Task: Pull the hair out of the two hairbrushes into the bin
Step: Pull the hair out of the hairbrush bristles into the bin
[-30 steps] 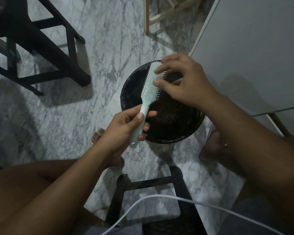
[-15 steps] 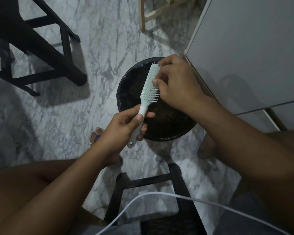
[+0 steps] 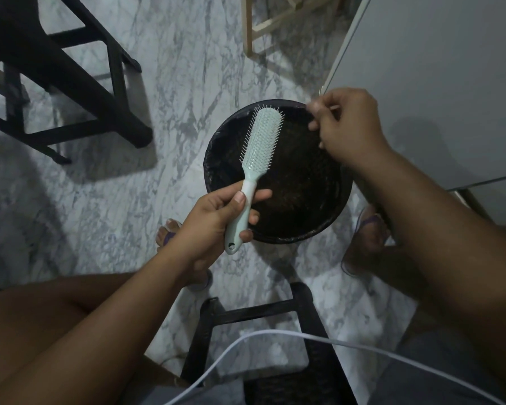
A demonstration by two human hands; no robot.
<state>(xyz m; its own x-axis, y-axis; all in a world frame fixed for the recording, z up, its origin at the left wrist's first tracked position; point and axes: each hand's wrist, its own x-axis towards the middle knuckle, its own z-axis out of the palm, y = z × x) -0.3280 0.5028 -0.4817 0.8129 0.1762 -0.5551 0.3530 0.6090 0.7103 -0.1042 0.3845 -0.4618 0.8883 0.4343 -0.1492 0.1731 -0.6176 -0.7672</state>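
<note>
Left hand wrapped round hairbrush handle, bristle head over bin. Right hand fingertips pinched together, beside brush, above bin's far rim; hair there too fine to see. Risk: strands cling to fingers, drift outside rim onto floor.

- I see my left hand holding the pale green hairbrush by its handle, over the round black bin.
- My right hand is off to the side of the brush, fingers pinched together over the bin's far rim.
- The bin sits on a marble floor.
</note>
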